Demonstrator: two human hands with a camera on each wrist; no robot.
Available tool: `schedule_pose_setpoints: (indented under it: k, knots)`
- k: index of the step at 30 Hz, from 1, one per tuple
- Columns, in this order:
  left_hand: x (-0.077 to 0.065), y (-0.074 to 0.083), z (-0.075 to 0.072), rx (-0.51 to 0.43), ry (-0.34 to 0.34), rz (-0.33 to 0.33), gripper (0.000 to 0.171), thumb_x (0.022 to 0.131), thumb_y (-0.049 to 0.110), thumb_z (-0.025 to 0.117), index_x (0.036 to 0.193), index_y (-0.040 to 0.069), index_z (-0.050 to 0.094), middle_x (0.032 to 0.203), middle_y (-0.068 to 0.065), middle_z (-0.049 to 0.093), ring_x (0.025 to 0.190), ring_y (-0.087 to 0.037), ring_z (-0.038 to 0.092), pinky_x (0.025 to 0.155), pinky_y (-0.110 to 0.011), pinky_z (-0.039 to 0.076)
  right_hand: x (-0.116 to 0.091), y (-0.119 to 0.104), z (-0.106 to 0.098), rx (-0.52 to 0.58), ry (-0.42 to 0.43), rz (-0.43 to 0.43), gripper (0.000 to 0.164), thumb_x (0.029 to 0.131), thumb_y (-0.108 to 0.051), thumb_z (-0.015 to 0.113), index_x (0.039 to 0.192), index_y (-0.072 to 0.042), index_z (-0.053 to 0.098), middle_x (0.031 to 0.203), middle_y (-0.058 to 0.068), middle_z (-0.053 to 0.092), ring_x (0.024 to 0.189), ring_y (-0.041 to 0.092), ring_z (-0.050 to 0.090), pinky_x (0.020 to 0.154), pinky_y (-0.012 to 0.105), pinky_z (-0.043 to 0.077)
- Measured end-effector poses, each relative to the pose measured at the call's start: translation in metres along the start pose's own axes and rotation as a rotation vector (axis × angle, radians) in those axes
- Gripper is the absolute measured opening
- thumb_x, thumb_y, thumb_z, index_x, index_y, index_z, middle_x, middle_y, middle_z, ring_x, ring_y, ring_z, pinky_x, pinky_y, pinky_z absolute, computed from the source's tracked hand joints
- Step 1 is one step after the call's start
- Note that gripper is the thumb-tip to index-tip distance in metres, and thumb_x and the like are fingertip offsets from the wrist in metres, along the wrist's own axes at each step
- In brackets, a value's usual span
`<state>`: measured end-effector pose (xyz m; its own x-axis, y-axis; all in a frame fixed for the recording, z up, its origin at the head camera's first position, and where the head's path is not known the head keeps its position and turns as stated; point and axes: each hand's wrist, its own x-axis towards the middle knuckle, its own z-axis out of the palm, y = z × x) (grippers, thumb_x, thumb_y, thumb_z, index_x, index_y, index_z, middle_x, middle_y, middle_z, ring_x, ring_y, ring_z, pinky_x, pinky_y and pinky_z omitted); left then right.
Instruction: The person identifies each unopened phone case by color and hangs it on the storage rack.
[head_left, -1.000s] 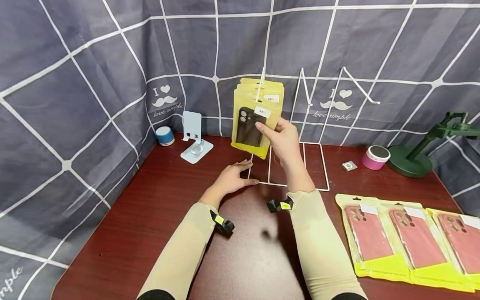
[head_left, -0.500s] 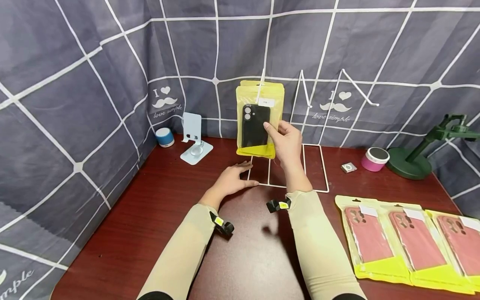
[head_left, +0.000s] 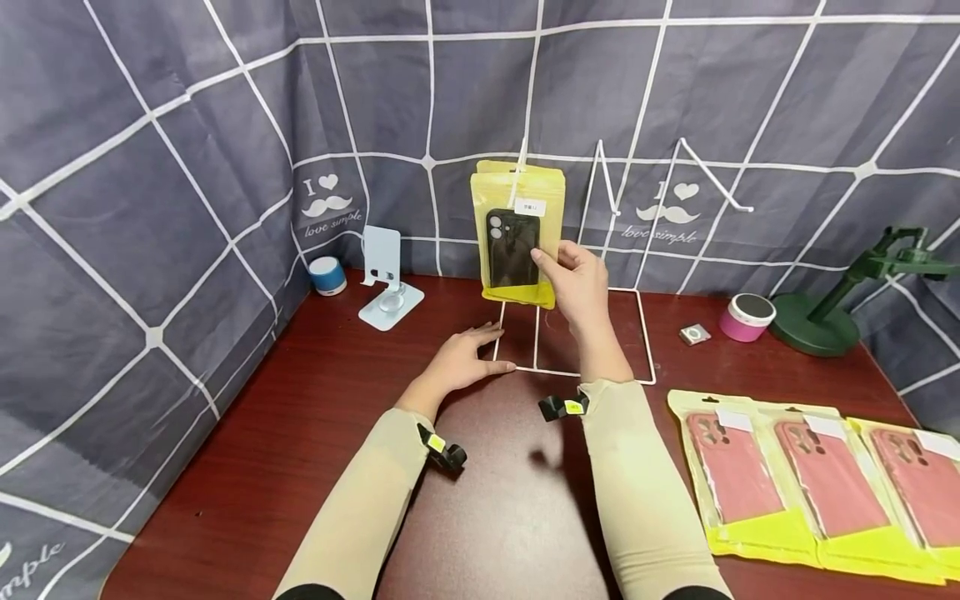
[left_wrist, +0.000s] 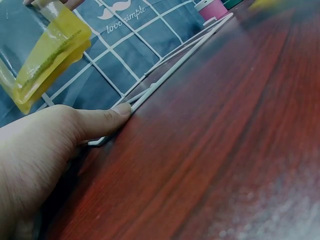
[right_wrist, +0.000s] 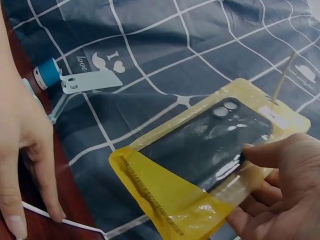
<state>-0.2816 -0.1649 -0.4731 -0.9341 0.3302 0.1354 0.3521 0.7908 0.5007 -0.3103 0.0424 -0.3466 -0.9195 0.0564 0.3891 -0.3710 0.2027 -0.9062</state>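
A black phone case in a clear and yellow bag [head_left: 513, 250] hangs on the left hook of a white wire rack [head_left: 551, 372]. Another yellow bag shows just behind its top edge. My right hand [head_left: 581, 287] pinches the front bag by its right side, thumb on the front; in the right wrist view the fingers [right_wrist: 262, 197] go behind it. At the rack's front left corner, my left hand [head_left: 463, 358] rests with fingers extended and spread. The left wrist view shows its thumb [left_wrist: 102, 122] against the base wire.
Several bagged pink phone cases [head_left: 738, 471] lie at the right. A pale blue phone stand [head_left: 384, 258] and blue speaker [head_left: 327, 275] stand left; a pink speaker [head_left: 748, 317], small silver square gadget [head_left: 694, 334] and green stand [head_left: 817, 325] are right. A grey curtain [head_left: 480, 83] backs the table.
The front bag has slid back along the hook and straightened, now overlapping the bags behind it. My right hand moved slightly right with it; the left hand stayed on the rack.
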Motion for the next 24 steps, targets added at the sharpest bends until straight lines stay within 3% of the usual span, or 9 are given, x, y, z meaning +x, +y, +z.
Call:
schedule_pose_setpoints:
  k: [6, 12, 17, 24]
  knots:
    - [0.000, 0.001, 0.001, -0.002, -0.009, -0.008, 0.082, 0.084, 0.064, 0.070, 0.149, 0.016, 0.052, 0.157, -0.003, 0.042, 0.147, -0.022, 0.035, 0.118, -0.045, 0.028, 0.003, -0.002, -0.016, -0.043, -0.058, 0.012, 0.034, 0.088, -0.034, 0.078, 0.108, -0.006, 0.077, 0.096, 0.003, 0.077, 0.078, 0.005, 0.062, 0.066, 0.022, 0.045]
    - [0.000, 0.002, 0.000, 0.013, -0.005, -0.009, 0.083, 0.084, 0.064, 0.070, 0.149, 0.017, 0.052, 0.157, -0.002, 0.042, 0.147, -0.022, 0.035, 0.119, -0.046, 0.027, 0.002, -0.015, -0.037, 0.126, -0.045, -0.039, 0.028, 0.088, -0.028, 0.079, 0.105, -0.005, 0.077, 0.089, -0.002, 0.076, 0.085, 0.012, 0.068, 0.078, 0.024, 0.050]
    - [-0.002, 0.002, 0.001, 0.000, -0.004, -0.012, 0.083, 0.084, 0.063, 0.072, 0.149, 0.016, 0.051, 0.157, -0.003, 0.042, 0.147, -0.023, 0.035, 0.118, -0.044, 0.029, 0.000, -0.023, -0.044, 0.199, 0.008, -0.070, 0.029, 0.084, -0.026, 0.084, 0.103, -0.005, 0.077, 0.087, -0.003, 0.076, 0.082, 0.012, 0.070, 0.077, 0.022, 0.051]
    - [-0.003, 0.002, 0.002, -0.018, 0.002, -0.018, 0.083, 0.084, 0.063, 0.072, 0.149, 0.015, 0.052, 0.158, -0.003, 0.041, 0.147, -0.023, 0.033, 0.118, -0.044, 0.028, -0.003, -0.028, -0.045, 0.252, 0.017, -0.121, 0.033, 0.081, -0.017, 0.085, 0.104, 0.003, 0.075, 0.087, -0.002, 0.076, 0.079, 0.011, 0.070, 0.073, 0.021, 0.052]
